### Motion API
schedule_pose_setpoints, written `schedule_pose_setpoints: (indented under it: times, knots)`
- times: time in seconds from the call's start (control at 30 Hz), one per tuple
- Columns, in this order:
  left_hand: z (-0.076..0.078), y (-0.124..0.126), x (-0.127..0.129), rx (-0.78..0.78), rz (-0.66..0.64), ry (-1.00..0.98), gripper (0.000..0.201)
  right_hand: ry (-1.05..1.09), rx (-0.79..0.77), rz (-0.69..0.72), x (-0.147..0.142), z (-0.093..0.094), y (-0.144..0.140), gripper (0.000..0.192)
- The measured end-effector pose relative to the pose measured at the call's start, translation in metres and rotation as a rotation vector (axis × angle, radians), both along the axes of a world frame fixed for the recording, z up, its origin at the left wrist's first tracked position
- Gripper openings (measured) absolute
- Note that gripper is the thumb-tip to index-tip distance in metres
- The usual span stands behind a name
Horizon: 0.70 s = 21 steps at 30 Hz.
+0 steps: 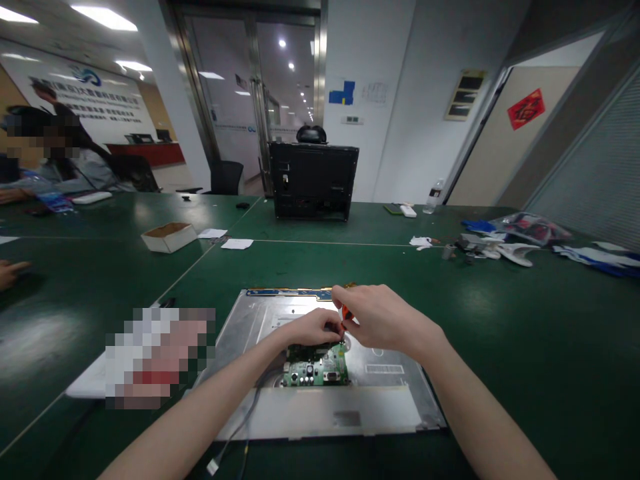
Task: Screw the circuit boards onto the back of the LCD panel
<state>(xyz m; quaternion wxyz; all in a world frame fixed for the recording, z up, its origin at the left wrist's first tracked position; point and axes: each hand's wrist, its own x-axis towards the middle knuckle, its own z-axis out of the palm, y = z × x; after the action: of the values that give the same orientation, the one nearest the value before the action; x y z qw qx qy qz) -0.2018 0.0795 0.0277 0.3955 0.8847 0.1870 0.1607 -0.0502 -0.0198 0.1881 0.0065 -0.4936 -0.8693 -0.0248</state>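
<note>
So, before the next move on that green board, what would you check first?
1. Screwdriver gripped in the right hand: ok, orange handle shows between the fingers.
2. Left hand steadying the green circuit board: ok, it rests at the board's far edge.
3. Tip seated on a screw: cannot tell, hidden by the hands.
4. Metal panel lying flat on the green table: ok.
5. Loose cable away from the tool: ok, it trails toward the near edge.

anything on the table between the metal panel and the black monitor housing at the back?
Head view: bare green table between metal panel and black housing.
</note>
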Motion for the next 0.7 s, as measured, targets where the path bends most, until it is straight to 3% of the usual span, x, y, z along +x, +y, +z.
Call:
schedule_pose_setpoints:
  times: [0.27,0.5,0.7]
  knots:
    - [0.0076,-0.0032,-0.0007,-0.056,-0.03,-0.027,0.011,-0.087,0.059,-0.145,-0.0021,-0.0022,0.0064,0.03]
    - [0.0069,-0.0025,-0.0002,-0.03,-0.009,0.002,0.011,-0.078,0.059,-0.098,-0.0025,-0.0029,0.0065,0.013]
    - [0.0077,-0.0033,0.0003,-0.009,0.003,0.003,0.009,-0.016,0.023,-0.033,-0.0019,-0.0014,0.0035,0.013]
